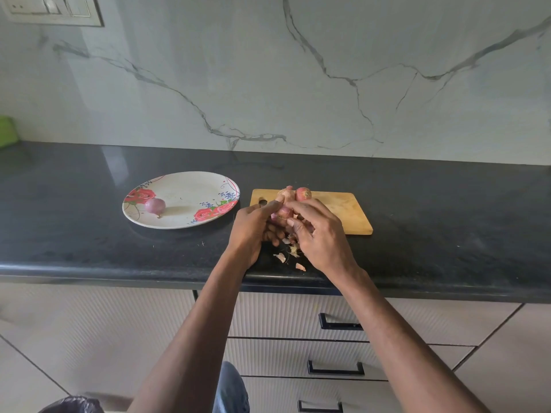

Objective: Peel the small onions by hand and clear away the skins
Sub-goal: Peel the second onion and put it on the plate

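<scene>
A small onion (281,214) is held between both hands just above the near left corner of the wooden cutting board (343,213), and most of it is hidden by fingers, so only a patch of pink skin shows. The left hand (253,225) curls round it from the left, thumb stretched along the top. The right hand (316,234) comes in from the right with its fingertips bent onto the same onion, pinching at its skin.

Two more unpeeled onions sit at the far edge of the board, just behind the hands: a pale one (284,192) and a redder one (303,193), close together; I cannot tell if they touch. A peeled onion (155,205), glossy and purple, lies alone on the left part of a floral plate (185,225), which stands on the black counter (89,234) just left of the board.

Scraps of onion skin (280,257) lie scattered on the counter right under the hands, near the front edge, with another piece (300,266) a little nearer to me.

Behind the counter rises a marble-patterned wall (298,70), with a switch plate (50,8) in the top left corner. Something green (7,131) pokes in at the left edge. Below the counter are ribbed drawers with black handles (340,324).
</scene>
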A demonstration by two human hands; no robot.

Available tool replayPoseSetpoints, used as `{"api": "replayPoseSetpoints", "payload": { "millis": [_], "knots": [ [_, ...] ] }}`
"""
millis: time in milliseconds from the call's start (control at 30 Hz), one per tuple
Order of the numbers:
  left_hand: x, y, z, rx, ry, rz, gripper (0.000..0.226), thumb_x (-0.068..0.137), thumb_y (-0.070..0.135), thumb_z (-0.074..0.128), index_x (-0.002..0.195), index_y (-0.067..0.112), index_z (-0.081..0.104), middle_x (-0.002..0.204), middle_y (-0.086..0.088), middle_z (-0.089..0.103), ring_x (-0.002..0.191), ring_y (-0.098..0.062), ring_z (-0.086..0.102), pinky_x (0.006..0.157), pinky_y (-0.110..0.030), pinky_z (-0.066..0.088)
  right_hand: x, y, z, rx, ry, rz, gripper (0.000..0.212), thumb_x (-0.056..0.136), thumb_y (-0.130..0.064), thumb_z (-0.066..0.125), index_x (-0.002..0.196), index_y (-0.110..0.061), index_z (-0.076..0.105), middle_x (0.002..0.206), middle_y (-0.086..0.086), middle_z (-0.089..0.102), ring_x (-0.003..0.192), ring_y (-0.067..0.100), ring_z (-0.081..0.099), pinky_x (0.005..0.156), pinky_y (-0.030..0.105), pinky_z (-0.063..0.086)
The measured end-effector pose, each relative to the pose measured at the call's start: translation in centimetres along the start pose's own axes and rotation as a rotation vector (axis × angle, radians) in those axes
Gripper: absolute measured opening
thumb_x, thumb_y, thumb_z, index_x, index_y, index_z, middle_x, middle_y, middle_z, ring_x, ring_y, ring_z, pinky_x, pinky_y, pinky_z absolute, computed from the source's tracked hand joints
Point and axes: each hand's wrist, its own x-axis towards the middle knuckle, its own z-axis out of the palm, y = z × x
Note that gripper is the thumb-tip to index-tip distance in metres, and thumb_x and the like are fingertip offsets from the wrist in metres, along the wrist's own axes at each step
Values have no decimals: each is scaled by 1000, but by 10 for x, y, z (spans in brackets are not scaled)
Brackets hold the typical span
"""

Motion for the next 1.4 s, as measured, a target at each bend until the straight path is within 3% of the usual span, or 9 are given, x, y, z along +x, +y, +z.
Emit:
{"api": "replayPoseSetpoints", "payload": {
  "millis": [233,400,567,667,767,933,1033,1200,1400],
  "knots": [
    [2,-2,-1,84,-13,1,23,95,26,69,90,4,62,68,-13,63,42,-17,51,34,-23,39,4,1,0,56,4,19,32,84,6,74,115,3,71,106,9,67,105,24,64,99,23,49],
    [4,-1,0,112,-18,-1,21,97,23,67,93,4,59,67,-13,60,40,-16,48,32,-23,36,3,4,1,86,11,28,32,82,7,75,114,1,72,103,5,68,107,23,65,95,34,54],
    [5,-1,1,125,-11,1,23,98,25,65,95,4,59,66,-11,60,41,-16,47,32,-22,35,2,5,2,115,-3,43,16,84,5,75,98,-3,76,97,-2,64,103,22,65,91,38,55],
    [3,0,1,105,-24,-9,24,99,24,63,100,1,60,66,-11,61,41,-16,48,32,-22,36,2,4,1,125,-10,90,11,84,4,75,84,-4,66,93,-3,61,96,16,62,84,40,56],
    [2,0,2,83,-30,-10,22,100,25,62,97,3,61,65,-10,62,42,-17,49,32,-23,37,1,4,2,158,-16,173,16,87,-2,74,90,-7,59,94,1,61,84,19,64,73,41,58],
    [2,-1,1,82,-14,-3,27,97,30,65,90,5,65,66,-12,61,42,-18,49,33,-23,38,1,2,1,148,-21,127,34,87,-1,74,120,-7,68,117,6,66,109,19,66,93,39,58],
    [0,-2,1,85,-28,8,36,95,37,68,93,1,66,72,-17,62,43,-18,48,34,-23,38,1,2,-1,120,20,83,25,87,1,73,111,-4,75,108,3,68,111,13,62,97,29,53],
    [2,-3,1,131,-28,-11,46,100,40,59,102,-5,66,75,-24,61,46,-21,49,37,-26,38,3,5,-2,90,88,116,12,85,3,73,97,-1,77,97,5,71,94,5,61,88,15,49],
    [1,-3,1,120,-82,-4,23,103,21,56,101,-1,63,82,-24,68,50,-22,56,41,-24,45,2,5,3,17,-11,81,10,92,8,61,89,-1,61,103,-6,52,112,24,58,97,25,47]
  ]
}}
